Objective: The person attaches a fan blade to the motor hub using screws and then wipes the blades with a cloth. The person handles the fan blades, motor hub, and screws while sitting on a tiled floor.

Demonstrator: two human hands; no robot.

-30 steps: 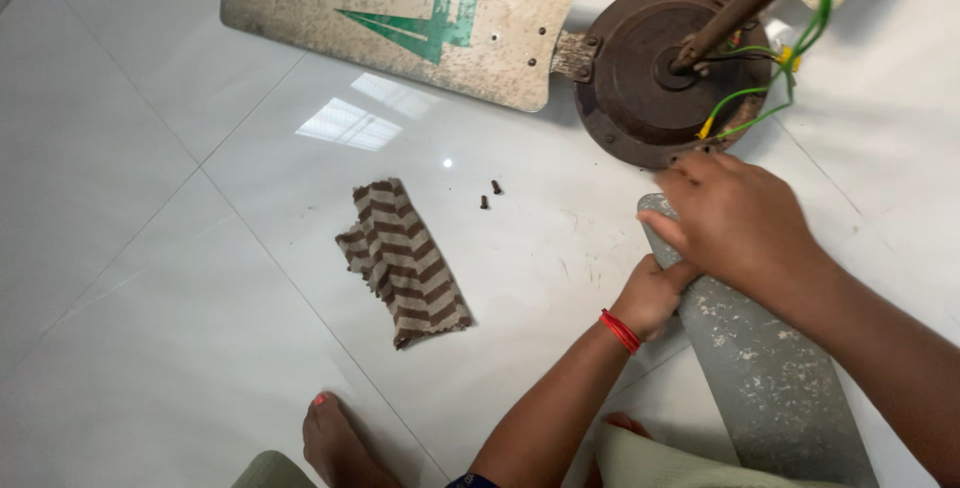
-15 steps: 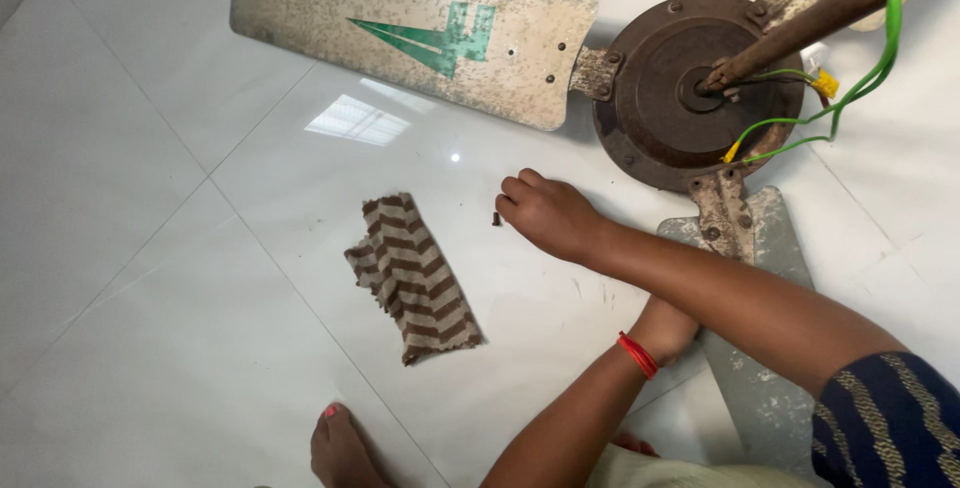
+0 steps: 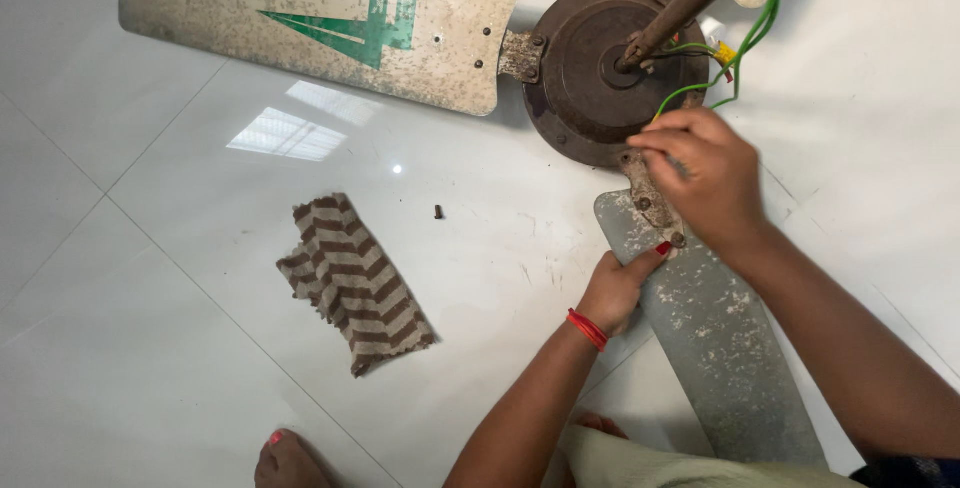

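Nearest me, my left hand (image 3: 615,288) presses its fingers (image 3: 648,253) flat, unclenched, on the grey fan blade (image 3: 715,348) just below the rusty bracket (image 3: 650,198). My right hand (image 3: 700,173) has its fingers pinched at that bracket's top; what they grip is hidden. Left of the bracket lie a small dark screw (image 3: 438,212) and a striped cloth (image 3: 352,283). Beyond it sits the brown motor hub (image 3: 590,78).
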